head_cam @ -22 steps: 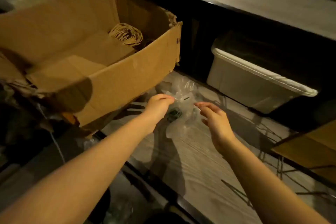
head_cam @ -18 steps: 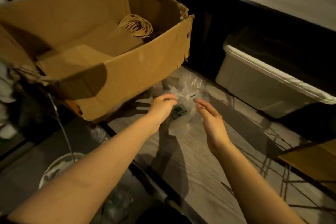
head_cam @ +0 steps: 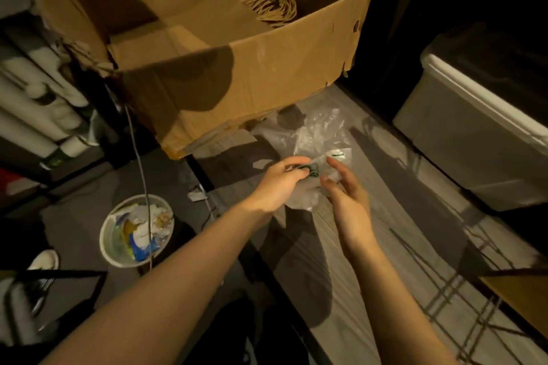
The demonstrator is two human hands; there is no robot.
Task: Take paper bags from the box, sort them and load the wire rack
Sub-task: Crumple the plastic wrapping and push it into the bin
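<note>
A big open cardboard box (head_cam: 267,68) stands at the upper left, holding flat brown paper bags (head_cam: 189,27) with their twine handles (head_cam: 268,4) bunched at the back. Below its right corner lies a crumpled clear plastic wrapper (head_cam: 321,133) with green print on the pale floor. My left hand (head_cam: 281,181) pinches the wrapper's near edge. My right hand (head_cam: 345,187) is beside it with straight fingers, touching the plastic from the right.
A white plastic bin (head_cam: 474,133) sits at the right under a dark shelf. A round bucket of scraps (head_cam: 136,231) stands on the dark floor at the left, with a thin cable (head_cam: 139,163) hanging over it. Wire rack shadows cross the floor at lower right.
The view has swung down and left, so the box and hands sit higher and the bucket shows. My right hand has closed in on the wrapper next to my left hand.
</note>
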